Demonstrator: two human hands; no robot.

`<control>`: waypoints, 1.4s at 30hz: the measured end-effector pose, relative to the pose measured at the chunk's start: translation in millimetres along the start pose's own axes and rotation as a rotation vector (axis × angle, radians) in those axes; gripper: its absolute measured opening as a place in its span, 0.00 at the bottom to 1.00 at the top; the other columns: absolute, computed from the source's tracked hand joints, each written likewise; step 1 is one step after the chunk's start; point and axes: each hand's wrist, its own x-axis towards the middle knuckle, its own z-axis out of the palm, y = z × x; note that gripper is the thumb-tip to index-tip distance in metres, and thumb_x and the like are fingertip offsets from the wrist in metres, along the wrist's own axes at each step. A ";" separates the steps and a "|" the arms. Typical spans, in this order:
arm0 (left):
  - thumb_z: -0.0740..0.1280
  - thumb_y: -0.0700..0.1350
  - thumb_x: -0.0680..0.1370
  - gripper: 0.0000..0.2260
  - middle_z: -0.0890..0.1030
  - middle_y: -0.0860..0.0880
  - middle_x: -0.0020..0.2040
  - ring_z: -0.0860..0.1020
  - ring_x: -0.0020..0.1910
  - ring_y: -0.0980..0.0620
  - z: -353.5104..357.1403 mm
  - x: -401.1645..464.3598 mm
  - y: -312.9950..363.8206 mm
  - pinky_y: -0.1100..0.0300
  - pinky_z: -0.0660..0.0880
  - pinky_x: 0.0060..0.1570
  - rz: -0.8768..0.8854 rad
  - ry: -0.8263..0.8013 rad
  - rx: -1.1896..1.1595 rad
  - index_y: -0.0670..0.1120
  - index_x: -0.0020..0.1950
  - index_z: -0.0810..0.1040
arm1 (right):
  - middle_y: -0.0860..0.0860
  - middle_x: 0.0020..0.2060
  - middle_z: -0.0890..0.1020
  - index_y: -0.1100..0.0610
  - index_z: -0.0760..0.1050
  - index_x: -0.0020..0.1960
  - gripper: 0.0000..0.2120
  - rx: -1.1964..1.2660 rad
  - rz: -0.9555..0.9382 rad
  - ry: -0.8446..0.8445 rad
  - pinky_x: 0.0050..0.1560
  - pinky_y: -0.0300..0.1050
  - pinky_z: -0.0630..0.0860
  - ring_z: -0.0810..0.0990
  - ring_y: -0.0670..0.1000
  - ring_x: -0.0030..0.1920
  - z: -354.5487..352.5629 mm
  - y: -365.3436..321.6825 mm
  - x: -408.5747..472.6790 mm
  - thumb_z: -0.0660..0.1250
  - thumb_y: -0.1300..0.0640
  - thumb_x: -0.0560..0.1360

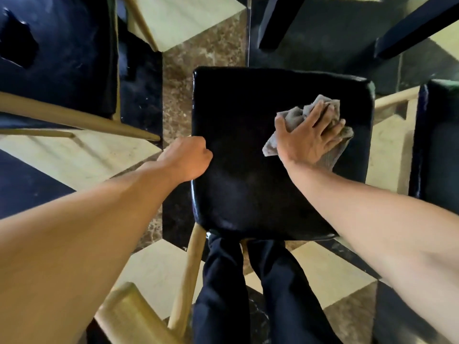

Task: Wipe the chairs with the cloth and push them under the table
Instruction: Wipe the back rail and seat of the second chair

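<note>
- The right hand (310, 135) lies flat, fingers spread, pressing the crumpled grey cloth (308, 127) onto the black padded seat (248, 170) of the chair, on the seat's right side toward its far edge.
- The left hand (186, 160) is curled over the seat's left edge, holding the chair; that seems a sound brace and worth keeping while wiping (a light chair may slide on the polished floor (203, 53)).
- The cloth is bunched, so only part of it meets the seat; spreading it flatter under the palm would likely cover more per stroke.
- To my eye, the seat's near half and left side need passes too: long overlapping strokes from the far edge toward the near edge would suit, ending at the rounded corners.
- A dark leg (280, 21) stands beyond the seat's far edge, probably the table's, so the push under looks short once wiping is done.
- Neighbouring chairs, one left of the seat (57, 53) and one right (439, 140), await the same treatment.
</note>
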 end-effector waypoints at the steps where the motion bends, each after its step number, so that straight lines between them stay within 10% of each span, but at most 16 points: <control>1: 0.60 0.48 0.79 0.09 0.79 0.45 0.41 0.78 0.40 0.44 0.2 2.1 -1.6 0.53 0.75 0.37 0.000 0.008 -0.017 0.47 0.42 0.76 | 0.58 0.82 0.51 0.54 0.48 0.83 0.46 0.005 -0.042 0.018 0.78 0.70 0.40 0.42 0.67 0.81 3.5 -15.4 0.8 0.55 0.29 0.74; 7: 0.61 0.46 0.79 0.09 0.79 0.43 0.42 0.79 0.40 0.43 -2.0 5.1 -48.8 0.51 0.79 0.40 -0.100 0.079 -0.133 0.42 0.49 0.78 | 0.52 0.82 0.57 0.51 0.57 0.81 0.37 -0.075 -0.625 -0.021 0.79 0.68 0.45 0.47 0.66 0.81 32.0 -77.3 -39.9 0.56 0.35 0.76; 15: 0.61 0.48 0.79 0.10 0.81 0.42 0.48 0.78 0.45 0.42 10.4 -24.5 -105.2 0.53 0.74 0.41 -0.212 0.040 -0.142 0.44 0.52 0.77 | 0.52 0.81 0.60 0.49 0.61 0.80 0.40 -0.272 -1.473 -0.224 0.76 0.70 0.57 0.52 0.64 0.81 36.7 10.9 -84.0 0.69 0.38 0.72; 27: 0.61 0.52 0.79 0.09 0.76 0.52 0.38 0.73 0.35 0.54 12.8 -33.9 -107.5 0.59 0.63 0.28 -0.146 0.152 -0.174 0.50 0.42 0.75 | 0.55 0.75 0.69 0.52 0.65 0.74 0.35 -0.218 -0.724 -0.097 0.76 0.66 0.56 0.60 0.67 0.76 35.2 -191.4 -2.0 0.59 0.36 0.73; 34: 0.61 0.48 0.79 0.06 0.75 0.49 0.41 0.74 0.39 0.48 4.2 -38.8 -98.2 0.56 0.66 0.33 -0.156 0.073 -0.156 0.47 0.45 0.74 | 0.52 0.71 0.74 0.52 0.75 0.66 0.26 -0.242 -1.276 -0.272 0.74 0.71 0.60 0.56 0.68 0.78 43.4 -92.9 -106.7 0.69 0.44 0.70; 42: 0.59 0.46 0.79 0.06 0.77 0.43 0.46 0.76 0.44 0.42 -13.5 -27.7 -52.2 0.54 0.70 0.37 -0.116 -0.005 0.019 0.45 0.45 0.72 | 0.51 0.82 0.57 0.47 0.62 0.79 0.37 -0.338 -1.674 -0.373 0.78 0.69 0.51 0.47 0.64 0.82 37.5 58.7 -126.1 0.62 0.38 0.72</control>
